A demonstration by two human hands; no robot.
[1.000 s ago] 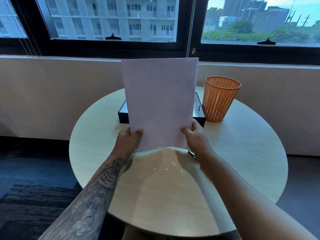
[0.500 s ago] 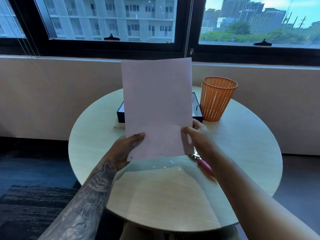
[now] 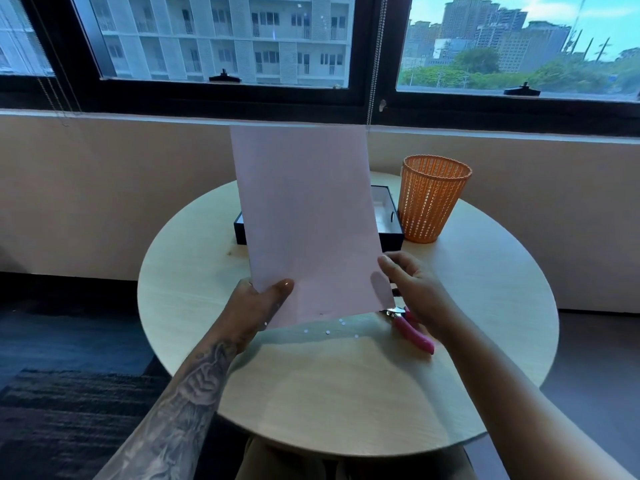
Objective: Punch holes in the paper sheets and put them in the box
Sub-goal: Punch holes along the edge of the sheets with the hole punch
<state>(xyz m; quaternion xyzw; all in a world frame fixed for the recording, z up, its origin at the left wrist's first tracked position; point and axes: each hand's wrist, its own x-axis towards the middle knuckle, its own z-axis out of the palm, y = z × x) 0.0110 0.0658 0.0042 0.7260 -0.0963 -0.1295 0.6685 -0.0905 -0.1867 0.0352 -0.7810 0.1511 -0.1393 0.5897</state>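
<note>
While the left hand [image 3: 256, 303] pinches the sheet [image 3: 308, 220] half-hiding the box [image 3: 393, 241] by the basket [image 3: 433, 199], the right hand [image 3: 415, 289] hovers slack.

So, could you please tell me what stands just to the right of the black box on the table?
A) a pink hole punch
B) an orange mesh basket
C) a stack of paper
B: the orange mesh basket stands upright right beside the black box on the round table.

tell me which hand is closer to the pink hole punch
Right. The right hand is at the paper sheet's right edge, just over the pink hole punch. The left hand grips the sheet's lower left corner, across the sheet from the punch.
</note>
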